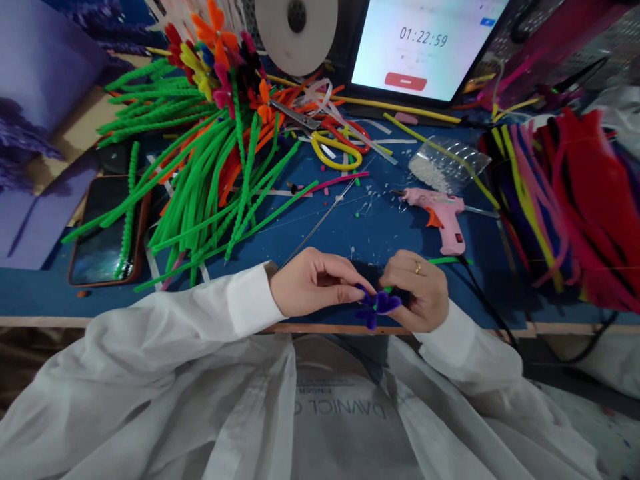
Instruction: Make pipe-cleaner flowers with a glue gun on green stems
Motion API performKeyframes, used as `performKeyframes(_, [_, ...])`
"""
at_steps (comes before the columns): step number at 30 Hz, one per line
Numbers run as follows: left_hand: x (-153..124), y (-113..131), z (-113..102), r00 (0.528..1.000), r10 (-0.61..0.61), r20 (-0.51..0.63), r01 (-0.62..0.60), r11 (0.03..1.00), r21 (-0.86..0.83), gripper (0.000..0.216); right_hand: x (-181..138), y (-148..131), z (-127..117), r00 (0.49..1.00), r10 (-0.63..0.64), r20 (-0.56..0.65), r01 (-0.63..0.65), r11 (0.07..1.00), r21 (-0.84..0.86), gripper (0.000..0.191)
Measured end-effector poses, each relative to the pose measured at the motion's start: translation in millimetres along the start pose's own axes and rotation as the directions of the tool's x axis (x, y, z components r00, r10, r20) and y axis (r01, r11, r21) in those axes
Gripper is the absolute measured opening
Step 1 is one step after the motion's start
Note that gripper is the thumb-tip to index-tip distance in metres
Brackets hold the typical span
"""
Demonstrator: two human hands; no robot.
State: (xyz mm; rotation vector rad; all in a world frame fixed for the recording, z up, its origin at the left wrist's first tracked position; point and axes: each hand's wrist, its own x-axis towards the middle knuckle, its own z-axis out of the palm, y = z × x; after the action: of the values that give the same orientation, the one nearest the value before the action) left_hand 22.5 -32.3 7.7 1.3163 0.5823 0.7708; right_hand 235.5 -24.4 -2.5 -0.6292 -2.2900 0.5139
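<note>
Between my two hands, close to the table's front edge, is a small purple pipe-cleaner flower (375, 308) with a bit of green at its centre. My left hand (320, 281) pinches one of its petals between thumb and forefinger. Curled around the flower's other side, my right hand (417, 290) grips it, and a short green piece shows by its fingers. A pink glue gun (440, 215) lies just beyond my right hand, its nozzle pointing left. Green pipe cleaners (200, 193) are heaped ahead of my left hand.
Scissors (337, 152) with yellow handles lie among scraps. A phone (107, 230) rests at left under green stems. Colourful pipe-cleaner flowers (215, 60) stand at the back beside a white spool (275, 40). A tablet (425, 50) shows a timer. Coloured pipe-cleaner bundles (595, 207) lie right.
</note>
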Motion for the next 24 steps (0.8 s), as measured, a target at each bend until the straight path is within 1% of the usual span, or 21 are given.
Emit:
performKeyframes(7, [-0.2,2.8,-0.6,0.997,0.056,0.044,-0.062,0.988,0.141,0.016,-1.3,-0.6,0.8,1.0,0.007,-0.012,-0.007,1.0,0.001,0.037])
performKeyframes(12, [-0.2,3.4,-0.2,0.997,0.072,0.036,-0.077,0.985,0.151,0.015,-2.2,0.5,1.8,1.0,0.008,-0.029,-0.008,1.0,0.011,0.04])
performKeyframes(18, [-0.4,3.9,-0.2,0.996,0.076,0.036,-0.082,0.979,0.187,0.014,-1.4,-0.2,1.4,1.0,-0.018,-0.023,0.018,0.999,-0.035,0.041])
performKeyframes(20, [-0.2,5.1,-0.6,0.993,0.1,0.056,-0.11,0.967,0.229,0.014,-1.2,-1.1,1.3,0.999,-0.032,-0.033,0.03,0.998,-0.059,0.041])
performKeyframes(24, [-0.2,8.2,-0.9,0.977,0.176,0.118,-0.207,0.916,0.345,0.016,-2.0,-3.0,1.5,0.996,-0.072,-0.058,0.064,0.99,-0.129,0.041])
